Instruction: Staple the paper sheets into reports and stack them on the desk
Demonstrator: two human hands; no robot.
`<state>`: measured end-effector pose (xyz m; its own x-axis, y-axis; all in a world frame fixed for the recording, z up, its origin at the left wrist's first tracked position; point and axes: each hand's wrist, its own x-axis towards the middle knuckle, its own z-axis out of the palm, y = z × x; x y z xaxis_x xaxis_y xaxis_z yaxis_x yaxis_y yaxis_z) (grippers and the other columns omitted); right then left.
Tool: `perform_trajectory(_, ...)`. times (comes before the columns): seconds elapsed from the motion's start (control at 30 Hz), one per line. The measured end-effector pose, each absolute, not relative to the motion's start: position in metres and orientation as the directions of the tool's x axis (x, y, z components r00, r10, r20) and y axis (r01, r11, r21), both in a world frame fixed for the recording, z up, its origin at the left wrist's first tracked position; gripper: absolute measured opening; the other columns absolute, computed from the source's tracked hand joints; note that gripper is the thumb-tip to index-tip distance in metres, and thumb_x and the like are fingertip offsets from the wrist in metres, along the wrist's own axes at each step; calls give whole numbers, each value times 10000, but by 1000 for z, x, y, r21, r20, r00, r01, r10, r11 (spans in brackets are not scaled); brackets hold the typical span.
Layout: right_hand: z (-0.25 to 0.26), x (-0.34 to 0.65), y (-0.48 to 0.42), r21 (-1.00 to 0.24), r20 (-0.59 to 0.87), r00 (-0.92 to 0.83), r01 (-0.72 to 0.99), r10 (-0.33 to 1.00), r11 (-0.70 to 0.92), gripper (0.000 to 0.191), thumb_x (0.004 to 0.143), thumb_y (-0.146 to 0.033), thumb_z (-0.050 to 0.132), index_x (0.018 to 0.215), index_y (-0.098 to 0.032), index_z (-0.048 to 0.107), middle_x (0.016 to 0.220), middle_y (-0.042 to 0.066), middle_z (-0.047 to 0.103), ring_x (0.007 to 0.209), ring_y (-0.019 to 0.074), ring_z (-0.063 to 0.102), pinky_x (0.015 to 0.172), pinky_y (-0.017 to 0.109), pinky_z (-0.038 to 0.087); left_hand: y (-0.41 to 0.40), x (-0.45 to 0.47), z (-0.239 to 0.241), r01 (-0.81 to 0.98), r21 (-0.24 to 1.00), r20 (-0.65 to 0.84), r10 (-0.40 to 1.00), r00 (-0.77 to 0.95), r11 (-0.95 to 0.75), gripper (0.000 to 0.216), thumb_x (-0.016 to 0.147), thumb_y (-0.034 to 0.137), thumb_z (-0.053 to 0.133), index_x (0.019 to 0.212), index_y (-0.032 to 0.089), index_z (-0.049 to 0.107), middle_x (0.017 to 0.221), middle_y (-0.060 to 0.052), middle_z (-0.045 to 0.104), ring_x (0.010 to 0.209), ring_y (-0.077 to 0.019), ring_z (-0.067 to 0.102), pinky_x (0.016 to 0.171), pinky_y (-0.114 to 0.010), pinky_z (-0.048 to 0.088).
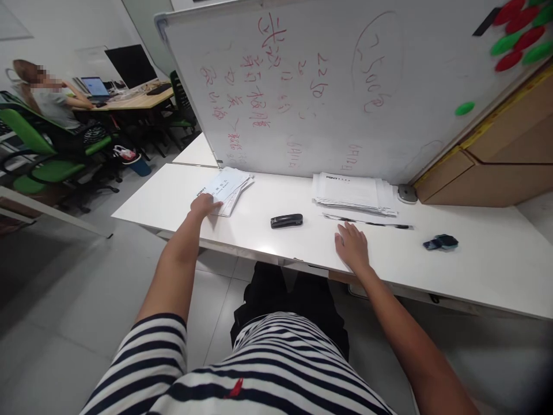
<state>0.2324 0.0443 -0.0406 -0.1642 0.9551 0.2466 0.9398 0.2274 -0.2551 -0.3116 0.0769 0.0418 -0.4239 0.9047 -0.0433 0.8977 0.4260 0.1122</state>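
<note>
My left hand (204, 206) is at the near left edge of a loose stack of printed papers (228, 185), its thumb over the sheets and its other fingers partly hidden. The sheets are slightly fanned. My right hand (353, 245) rests palm down near the table's front edge, fingers apart and slightly bent, holding nothing I can see. Just beyond its fingertips lies a thin black-and-clear pen (380, 223). Between my hands sits a black stapler (287, 221). A thicker pile of white printed papers (352, 192) lies farther back, against the whiteboard.
The whiteboard (276, 92) with red writing stands along the back of the white table (254, 236). A dark watch-like object (440, 242) lies at right. Behind it are cardboard boxes (470, 178) and a small grey device (406, 193). A person (56, 98) sits at another desk, far left.
</note>
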Motion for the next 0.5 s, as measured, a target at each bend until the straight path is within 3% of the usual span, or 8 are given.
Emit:
perform_trajectory(0.13,-43,234,45,-265,241,-155,939,958,218,466,960,-361,291,1313,-161,520,1458,134,431,1364,287,340,1095,508,256,80,-308,47,926,-2,-82,922,-377,378,548,747,641,538,989,175,695,1070,-147,669,1007,-324,599,783,-375,463)
perform_trajectory(0.5,-39,234,43,-264,211,-147,943,966,202,475,959,-368,290,1321,-159,517,1460,127,430,1370,281,333,1105,497,248,84,-303,57,951,-179,-164,945,-282,252,449,711,477,583,990,146,701,1046,-152,674,970,-325,611,826,-379,444)
